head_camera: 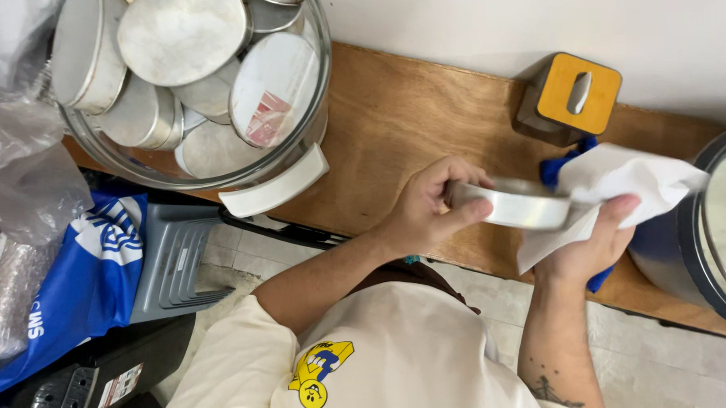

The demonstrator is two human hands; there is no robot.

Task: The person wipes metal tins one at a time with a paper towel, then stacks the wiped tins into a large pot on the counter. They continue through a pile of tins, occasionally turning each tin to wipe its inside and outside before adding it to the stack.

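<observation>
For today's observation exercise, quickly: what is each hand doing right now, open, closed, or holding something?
Left hand: closed, gripping the round metal tin by its rim.
Right hand: pressing a white paper towel against the tin, fingers curled round it.

A glass bowl (pixel 304 158) of round tins stands on the wooden counter (pixel 414 109) beside an orange-topped block (pixel 580 95)

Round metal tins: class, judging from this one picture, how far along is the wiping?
Done: cannot tell; no wiped pile shows apart. In hand: the left hand grips one round metal tin while the right hand presses a white tissue against it. Left: the glass bowl holds many similar tins, wiped or not unclear.
</observation>
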